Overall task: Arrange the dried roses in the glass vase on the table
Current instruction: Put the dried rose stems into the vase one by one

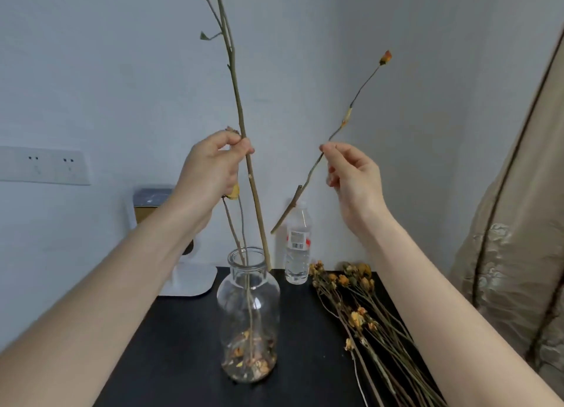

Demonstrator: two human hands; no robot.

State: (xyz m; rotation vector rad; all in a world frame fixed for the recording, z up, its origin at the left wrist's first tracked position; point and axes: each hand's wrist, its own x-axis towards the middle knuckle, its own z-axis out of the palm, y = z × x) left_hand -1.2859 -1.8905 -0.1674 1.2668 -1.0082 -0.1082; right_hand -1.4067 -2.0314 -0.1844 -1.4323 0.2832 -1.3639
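Observation:
A clear glass vase [247,312] stands on the black table [171,345], with dried petals at its bottom and two thin stems in it. My left hand [210,168] is raised above the vase and pinches a long bare stem [236,95] whose lower end hangs just beside the vase rim. My right hand [351,177] holds a shorter dried rose [345,122] tilted to the right, its orange bud at the top. A bundle of dried roses [363,318] lies on the table right of the vase.
A plastic water bottle [297,248] stands behind the vase near the wall. A white device [183,275] sits at the back left under wall sockets [45,165]. A beige curtain [515,254] hangs along the right edge.

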